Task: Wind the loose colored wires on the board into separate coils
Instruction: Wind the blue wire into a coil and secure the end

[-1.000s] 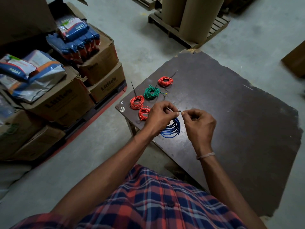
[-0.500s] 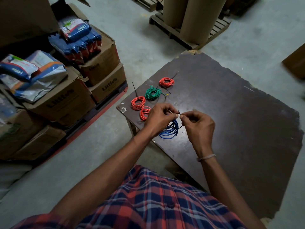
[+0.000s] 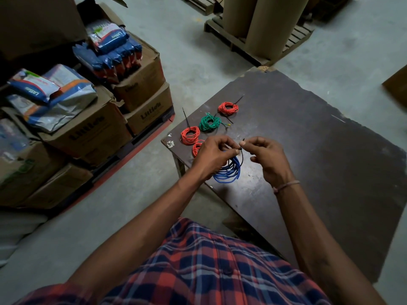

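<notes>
A blue wire coil (image 3: 228, 171) hangs from my left hand (image 3: 214, 154), which grips its top above the dark board (image 3: 319, 150). A thin black cable tie (image 3: 241, 154) loops round the coil. My right hand (image 3: 265, 155) pinches the tie's end beside my left fingertips. On the board behind my hands lie tied coils: a red coil (image 3: 228, 108) farthest back, a green coil (image 3: 209, 122), a red coil (image 3: 190, 134) at the left edge, and a third red coil (image 3: 196, 148) half hidden by my left hand.
Cardboard boxes (image 3: 88, 128) stacked with blue packets (image 3: 110, 49) stand on a pallet to the left. Large brown paper rolls (image 3: 264, 23) stand on a wooden pallet at the back. Grey concrete floor surrounds the low board.
My hands have drawn slightly apart and the black tie now shows as a loop round the blue coil. The coils on the board lie as before.
</notes>
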